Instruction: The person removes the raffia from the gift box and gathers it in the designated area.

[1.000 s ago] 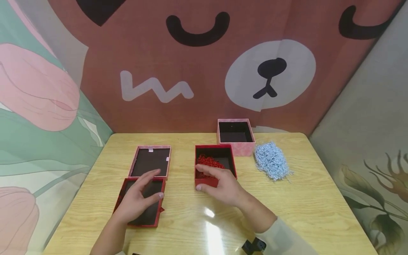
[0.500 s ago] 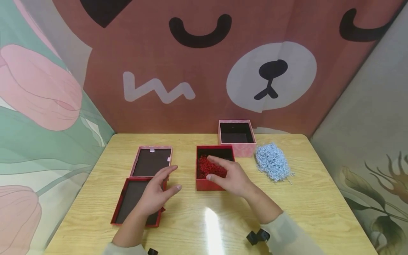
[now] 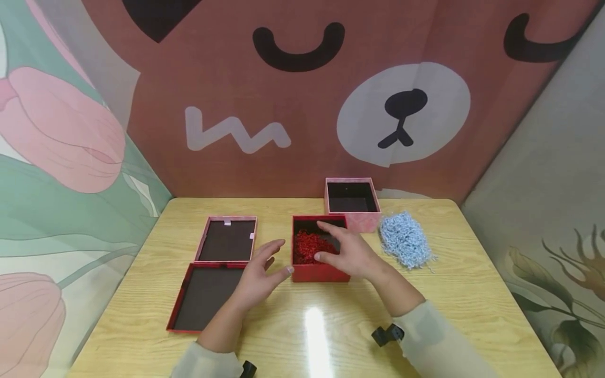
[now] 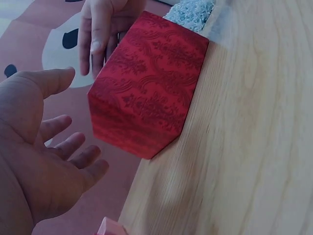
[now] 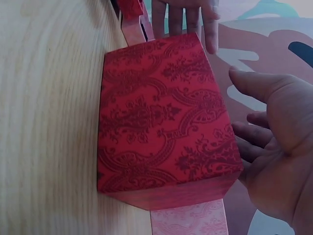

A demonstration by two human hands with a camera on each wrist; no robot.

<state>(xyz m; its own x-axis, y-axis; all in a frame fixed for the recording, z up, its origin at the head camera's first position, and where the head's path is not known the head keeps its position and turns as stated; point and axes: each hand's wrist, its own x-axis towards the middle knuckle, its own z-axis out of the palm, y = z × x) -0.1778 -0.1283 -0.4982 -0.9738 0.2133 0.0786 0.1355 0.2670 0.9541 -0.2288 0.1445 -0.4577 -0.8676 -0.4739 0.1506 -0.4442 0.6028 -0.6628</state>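
An uncovered red box [image 3: 320,273] with a dark inside stands mid-table, holding red shredded paper [image 3: 308,244]. The left hand [image 3: 261,277] is in the air just left of the box, fingers spread and holding nothing. The right hand [image 3: 353,253] reaches over the box's right side, thumb and fingers apart above the paper. Dark patterning covers the outer wall of the red box [image 4: 151,81] in the left wrist view. In the right wrist view, the right hand [image 5: 279,137] lies along the box's edge with relaxed fingers.
A pink box [image 3: 363,219] with a dark inside stands behind the red one. Light blue shredded paper [image 3: 405,239] is piled to its right. On the left lie a pink lid [image 3: 226,239] and a red lid [image 3: 205,296], insides up. A patterned cloth hangs behind the table.
The left hand has moved right, from over the red lid to beside the red box. The right hand has shifted right and slightly farther back over the box, uncovering more of the red paper.
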